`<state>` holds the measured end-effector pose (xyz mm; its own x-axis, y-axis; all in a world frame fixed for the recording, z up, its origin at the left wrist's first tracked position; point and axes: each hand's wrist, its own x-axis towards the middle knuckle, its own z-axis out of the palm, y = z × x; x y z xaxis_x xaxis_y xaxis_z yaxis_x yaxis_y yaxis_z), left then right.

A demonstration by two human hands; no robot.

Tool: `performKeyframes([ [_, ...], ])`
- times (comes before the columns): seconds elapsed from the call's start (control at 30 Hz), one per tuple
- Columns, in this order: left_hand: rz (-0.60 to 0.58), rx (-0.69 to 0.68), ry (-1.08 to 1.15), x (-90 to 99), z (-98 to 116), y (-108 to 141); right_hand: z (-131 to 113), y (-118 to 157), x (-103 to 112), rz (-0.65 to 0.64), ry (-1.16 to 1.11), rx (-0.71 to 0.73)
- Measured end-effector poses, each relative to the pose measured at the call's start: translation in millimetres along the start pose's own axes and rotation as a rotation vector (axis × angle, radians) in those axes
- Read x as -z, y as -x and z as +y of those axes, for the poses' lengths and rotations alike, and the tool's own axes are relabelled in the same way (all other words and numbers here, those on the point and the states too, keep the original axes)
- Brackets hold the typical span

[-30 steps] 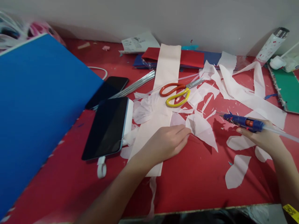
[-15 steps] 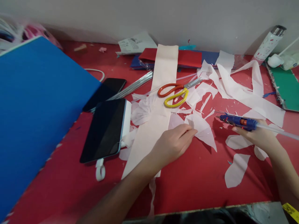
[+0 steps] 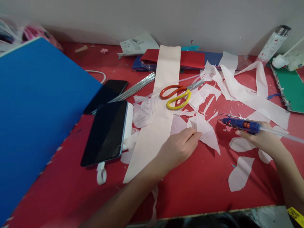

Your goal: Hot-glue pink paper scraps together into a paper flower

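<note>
My left hand [image 3: 181,146] is closed in a pinch on the near edge of a pale pink paper petal [image 3: 206,128], just above the red tabletop. My right hand [image 3: 263,139] is wrapped round a blue hot glue gun [image 3: 242,124], its nozzle pointing left towards the petal but apart from it. A clear glue stick [image 3: 282,134] sticks out of the gun's back end. Thin wires [image 3: 231,115] run alongside the gun; whether my right hand holds them too I cannot tell. Loose cut petals [image 3: 241,174] lie below my right hand.
Scissors [image 3: 178,100] with red and yellow handles rest on a long pale strip [image 3: 166,72]. Left of it are a tablet [image 3: 104,133], a phone [image 3: 116,85] and a silver wire bundle [image 3: 136,87]. A big blue board [image 3: 45,117] covers the left; a flask [image 3: 273,46] stands back right.
My right hand has tilted the glue gun slightly, its nozzle a little further left and lower. My left hand has shifted very slightly, still pinching the petal.
</note>
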<state>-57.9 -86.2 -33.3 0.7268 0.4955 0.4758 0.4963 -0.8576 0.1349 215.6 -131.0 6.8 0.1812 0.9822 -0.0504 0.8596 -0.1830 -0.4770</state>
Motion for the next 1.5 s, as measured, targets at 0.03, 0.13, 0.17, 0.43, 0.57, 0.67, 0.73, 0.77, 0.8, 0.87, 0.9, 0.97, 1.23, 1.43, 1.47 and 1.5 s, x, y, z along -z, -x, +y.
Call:
performKeyframes([
  [0.03, 0.0, 0.001, -0.007, -0.5, 0.2, 0.2, -0.6, 0.1, 0.4, -0.012, 0.001, -0.003],
  [0.13, -0.002, -0.002, -0.026, -1.6, 1.2, 0.2, -1.6, 0.1, 1.2, -0.059, -0.009, -0.027],
  [0.17, -0.001, -0.006, -0.03, -1.8, 1.5, 0.1, -1.8, 0.0, 1.4, -0.063, -0.011, -0.031],
  [0.43, -0.018, -0.05, -0.059, 0.3, 1.2, -0.4, -3.0, 0.7, 2.2, -0.066, 0.015, -0.031],
  [0.57, -0.022, -0.048, -0.078, 0.7, 1.8, -1.3, -2.1, 0.4, 2.4, -0.079, 0.016, -0.025],
  [0.67, -0.033, -0.043, -0.079, 0.0, 2.1, -1.9, -1.2, 0.3, 2.0, -0.085, 0.019, -0.033],
  [0.73, -0.038, -0.036, -0.072, -0.3, 2.0, -2.2, -0.9, 0.3, 2.0, -0.086, 0.022, -0.046],
  [0.77, -0.038, -0.033, -0.069, -0.2, 1.9, -2.3, -1.0, 0.4, 2.1, -0.084, 0.023, -0.049],
  [0.8, -0.038, -0.034, -0.065, 0.0, 1.9, -2.4, -1.2, 0.5, 2.3, -0.082, 0.023, -0.048],
  [0.87, -0.042, -0.039, -0.059, 0.7, 1.8, -3.0, -1.9, 0.6, 2.8, -0.08, 0.021, -0.037],
  [0.9, -0.042, -0.042, -0.057, 1.2, 1.8, -3.5, -2.3, 0.7, 3.0, -0.078, 0.022, -0.033],
  [0.97, -0.044, -0.046, -0.052, 2.3, 2.0, -4.5, -3.0, 0.7, 3.3, -0.079, 0.026, -0.031],
  [1.23, -0.028, -0.057, -0.022, 1.3, 2.6, -3.7, -2.6, -0.6, 2.2, -0.058, 0.067, -0.021],
  [1.43, -0.048, -0.047, 0.003, 1.2, 2.5, -2.8, -2.4, 0.9, 3.2, -0.078, 0.052, -0.031],
  [1.47, -0.05, -0.046, 0.004, 1.2, 2.5, -2.8, -2.4, 1.1, 3.3, -0.08, 0.047, -0.035],
  [1.5, -0.055, -0.045, 0.003, 1.1, 2.4, -2.7, -2.3, 1.1, 3.3, -0.08, 0.041, -0.037],
])
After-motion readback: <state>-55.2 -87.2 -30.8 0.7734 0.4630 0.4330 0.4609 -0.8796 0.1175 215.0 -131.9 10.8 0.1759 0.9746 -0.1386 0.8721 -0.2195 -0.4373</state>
